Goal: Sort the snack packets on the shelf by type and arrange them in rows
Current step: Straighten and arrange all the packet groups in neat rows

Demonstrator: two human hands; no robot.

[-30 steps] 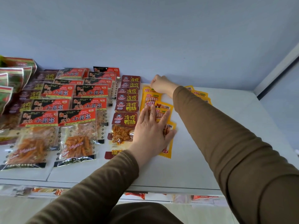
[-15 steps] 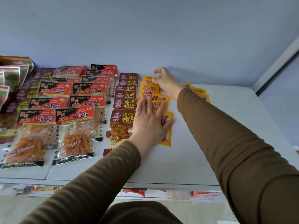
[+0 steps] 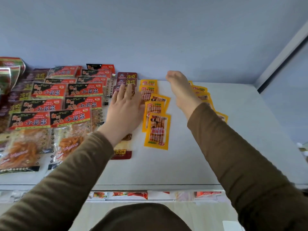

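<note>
two hands reach out over the white shelf [image 3: 183,164] in your head view, both in brown sleeves. your left hand [image 3: 124,110] lies flat with its fingers straight and spread, resting on the column of maroon packets [image 3: 127,75]; it grasps nothing, and its thumb side comes right up to the yellow row. that row of yellow packets [image 3: 157,129] runs from the back wall toward you in an overlapping line, just right of the maroon column, with the nearest one lying a little tilted. your right hand [image 3: 180,87] stretches farther back, near the wall, between the yellow row and a second line of yellow packets [image 3: 202,93] that your forearm partly covers; the fingers are blurred and point away from you, so you cannot tell whether they are released or curled, and no packet shows in them. left of the maroon column, the red-and-black packets [image 3: 70,120] lie in two overlapping rows from front to back, their clear windows showing orange strips. at the far left edge a few red-and-green bags [image 3: 10,69] stand stacked. below the shelf's front lip, more small packets [image 3: 130,195] show on a lower level.
</note>
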